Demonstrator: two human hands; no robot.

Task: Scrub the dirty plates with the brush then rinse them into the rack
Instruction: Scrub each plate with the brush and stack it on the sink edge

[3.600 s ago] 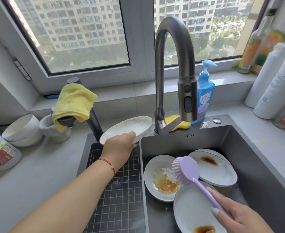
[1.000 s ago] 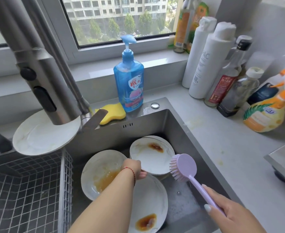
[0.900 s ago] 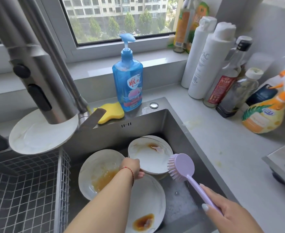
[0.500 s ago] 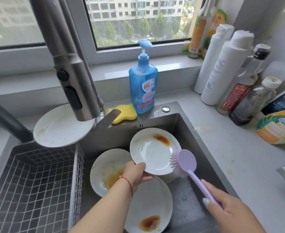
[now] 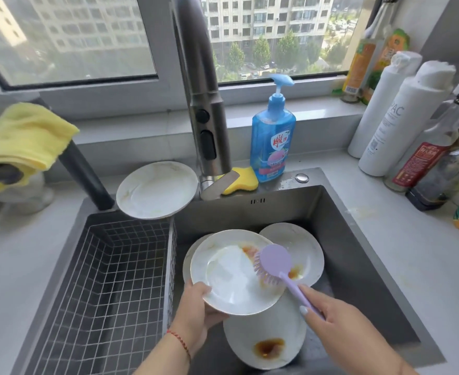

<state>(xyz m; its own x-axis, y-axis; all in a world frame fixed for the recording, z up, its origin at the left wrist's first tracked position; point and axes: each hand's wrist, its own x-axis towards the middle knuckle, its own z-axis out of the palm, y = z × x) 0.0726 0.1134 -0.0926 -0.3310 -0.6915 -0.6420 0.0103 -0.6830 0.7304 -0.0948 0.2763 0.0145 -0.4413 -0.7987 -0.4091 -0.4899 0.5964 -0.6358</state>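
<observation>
Head cam: left fingers (image 5: 205, 289) gripping stained plate (image 5: 232, 272), right fingers (image 5: 308, 307) clamping brush (image 5: 274, 262), scrubbing now, faucet (image 5: 206, 115) rinse probably next.

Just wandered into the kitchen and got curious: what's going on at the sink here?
Someone is washing dishes. The left hand holds a stained plate tilted above the sink, while the right hand presses a purple brush against the brown smear on it. Two more dirty plates lie below in the sink. One plate leans at the back of the wire rack on the left, which otherwise looks bare. No water shows running from the tap.
</observation>
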